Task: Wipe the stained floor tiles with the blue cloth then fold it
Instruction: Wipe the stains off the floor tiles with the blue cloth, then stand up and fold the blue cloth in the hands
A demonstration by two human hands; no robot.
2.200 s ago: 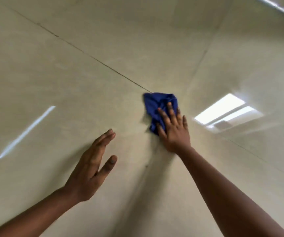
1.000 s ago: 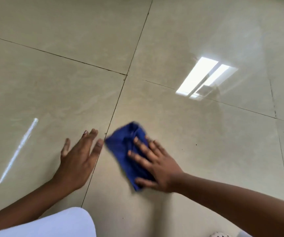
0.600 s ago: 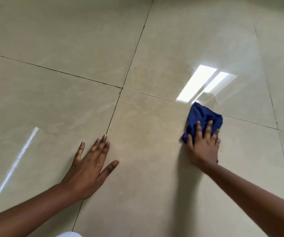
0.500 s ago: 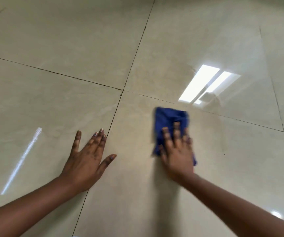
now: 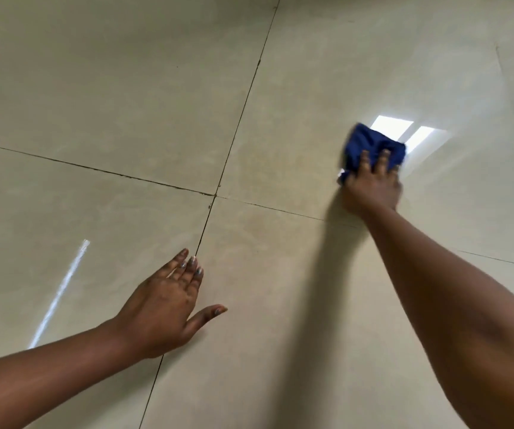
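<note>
The blue cloth (image 5: pixel 365 145) lies bunched on a glossy beige floor tile (image 5: pixel 305 125) at the far right, just past the cross seam. My right hand (image 5: pixel 373 187) presses flat on the cloth's near part, arm stretched out, fingers spread over the fabric. My left hand (image 5: pixel 166 308) rests palm down on the floor at the lower left, fingers apart, holding nothing, its fingertips at the dark grout line (image 5: pixel 201 236). No clear stain shows on the tiles; the cloth and right hand are slightly blurred.
Four large tiles meet at a grout cross (image 5: pixel 215 195) in the middle. A bright window reflection (image 5: pixel 410 136) shines just behind the cloth. A thin light streak (image 5: pixel 60 289) lies on the left tile.
My right hand has swept the cloth away from me and to the right, over the cross seam onto the far right tile. My left hand has stayed planted near the grout line.
</note>
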